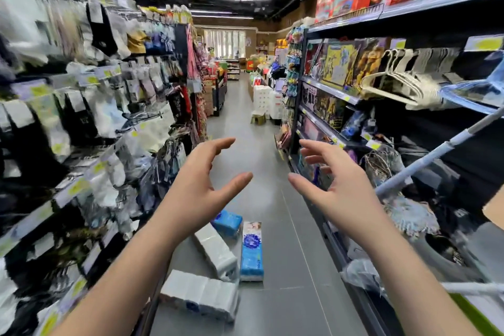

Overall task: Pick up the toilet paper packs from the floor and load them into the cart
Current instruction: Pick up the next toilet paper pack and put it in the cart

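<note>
Several toilet paper packs lie on the grey aisle floor below my hands. A white pack (200, 294) is nearest, a second white pack (216, 252) lies at an angle beyond it, a blue-and-white pack (252, 252) is to its right, and a small blue pack (227, 222) is farthest. My left hand (196, 188) and my right hand (341, 188) are raised in front of me, well above the packs, fingers spread, holding nothing. A green-and-white edge at the lower right (474, 311) may be the cart; I cannot tell.
Shelves of hanging socks (81, 117) line the left side. Shelves with toys, white hangers (403, 82) and a mop handle (436, 153) jutting into the aisle line the right. Far down the aisle stand stacked white packs (266, 101) and a small stool (258, 118).
</note>
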